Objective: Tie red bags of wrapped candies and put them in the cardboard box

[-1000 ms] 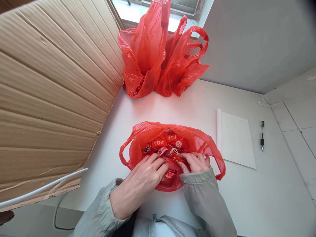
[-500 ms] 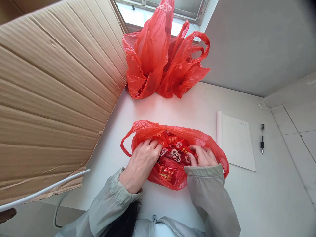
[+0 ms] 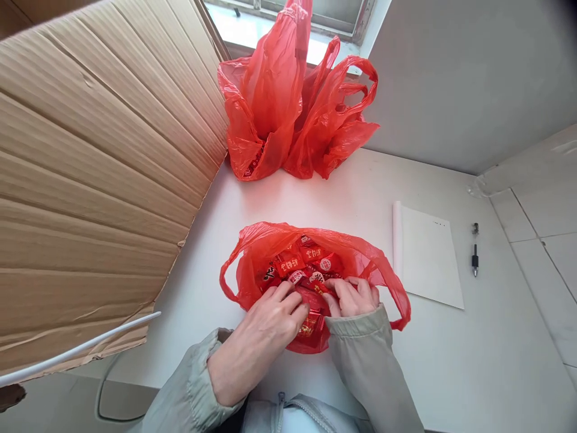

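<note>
In front of me a red plastic bag (image 3: pixel 259 240) lies with its mouth spread, full of small red wrapped sweets (image 3: pixel 288 263) with white and gold lettering. My left hand (image 3: pixel 274 319) is bent over the bag's near left edge, its fingers curled inward; the fingertips are partly hidden, and it seems to grip the plastic. At the right side of the mouth, my right hand (image 3: pixel 354 297) has thumb and forefinger closed about a red wrapped sweet (image 3: pixel 319 287). Beneath the hands, a gold-printed sweet (image 3: pixel 310 325) shows through the opening.
More red plastic bags (image 3: pixel 288 114) stand against the window at the back. A tall cardboard sheet (image 3: pixel 103 162) walls off the left, with a white cable (image 3: pixel 81 350) near its lower edge. On the right lie a paper pad (image 3: pixel 428 255) and a black pen (image 3: pixel 475 261).
My left hand has moved from the bag's left inside toward its near edge, uncovering sweets. My right hand has shifted left and deeper over the contents. The bag's right handle now stands out.
</note>
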Available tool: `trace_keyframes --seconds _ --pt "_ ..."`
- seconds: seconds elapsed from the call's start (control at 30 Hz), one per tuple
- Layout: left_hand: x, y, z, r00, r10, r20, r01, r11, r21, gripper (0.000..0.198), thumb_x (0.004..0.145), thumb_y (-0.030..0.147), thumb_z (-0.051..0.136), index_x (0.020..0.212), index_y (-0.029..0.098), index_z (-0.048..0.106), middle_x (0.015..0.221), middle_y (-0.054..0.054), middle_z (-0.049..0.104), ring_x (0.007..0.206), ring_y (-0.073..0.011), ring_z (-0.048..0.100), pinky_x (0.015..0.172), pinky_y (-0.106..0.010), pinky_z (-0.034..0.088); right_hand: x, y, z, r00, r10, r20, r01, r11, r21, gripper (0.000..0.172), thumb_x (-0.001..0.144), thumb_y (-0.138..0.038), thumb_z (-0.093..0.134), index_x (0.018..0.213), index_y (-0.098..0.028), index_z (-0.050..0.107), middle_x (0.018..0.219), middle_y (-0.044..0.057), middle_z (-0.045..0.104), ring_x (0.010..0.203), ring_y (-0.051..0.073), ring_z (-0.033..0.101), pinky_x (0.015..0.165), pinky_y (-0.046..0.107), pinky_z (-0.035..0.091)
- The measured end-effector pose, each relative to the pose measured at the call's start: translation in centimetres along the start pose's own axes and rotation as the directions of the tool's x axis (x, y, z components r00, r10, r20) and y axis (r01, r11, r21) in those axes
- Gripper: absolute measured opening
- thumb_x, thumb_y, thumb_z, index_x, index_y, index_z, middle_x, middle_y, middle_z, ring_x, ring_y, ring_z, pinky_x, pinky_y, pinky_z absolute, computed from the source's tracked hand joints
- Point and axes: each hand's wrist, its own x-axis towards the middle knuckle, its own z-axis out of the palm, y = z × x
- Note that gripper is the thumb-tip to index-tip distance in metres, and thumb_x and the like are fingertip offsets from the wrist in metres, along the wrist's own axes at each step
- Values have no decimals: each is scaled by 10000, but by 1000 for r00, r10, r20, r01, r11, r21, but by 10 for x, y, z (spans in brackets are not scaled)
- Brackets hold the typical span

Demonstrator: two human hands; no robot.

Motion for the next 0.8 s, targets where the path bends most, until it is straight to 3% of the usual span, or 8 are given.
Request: trace_keyframes --seconds 0.13,0.23,0.37,0.5,0.67,0.8 --pt "11 -4 -27 987 -163 -12 163 986 17 210 928 107 457 1109 131 561 1101 -89 597 1038 -245 523 860 -407 519 2 -5 -8 998 69 -2 -69 996 -62 129 867 -135 490 862 -197 604 791 42 688 819 219 569 682 327 296" --pt "20 -8 -37 965 -262 14 261 964 42 216 930 81 428 1085 132 569 1102 -101 597 1011 -244 553 839 -401 525 3 -8 -15 995 90 49 -86 993 -79 122 832 -103 511 855 -201 578 739 30 671 743 209 580 669 328 290" --pt "30 -15 -29 957 -289 16 286 953 98 227 933 71 407 1064 144 576 1060 -103 612 972 -247 594 807 -396 525 9 -8 -20 990 87 112 -70 987 -146 128 838 -90 491 837 -201 555 644 -1 625 649 197 573 694 341 281" --pt "32 -19 -21 956 -291 -18 291 950 113 216 937 103 410 1063 172 572 976 -79 620 874 -243 615 727 -384 521 16 -5 -23 997 22 73 -8 983 -184 94 852 -124 516 858 -204 566 670 -6 635 681 196 567 671 333 258" --pt "29 -20 -25 942 -327 -78 334 937 106 259 886 21 411 1033 165 568 946 -70 614 815 -226 603 675 -348 511 27 -12 -25 1000 -15 15 17 991 -131 148 848 -112 491 933 -197 578 671 4 628 679 194 560 629 320 264" --pt "33 -18 -30 912 -368 -181 384 921 61 281 879 24 423 1104 151 533 1043 -85 596 904 -215 595 762 -335 521 42 -22 -20 990 35 138 -26 997 -67 158 818 -68 438 842 -200 520 700 25 611 628 176 542 576 310 265"
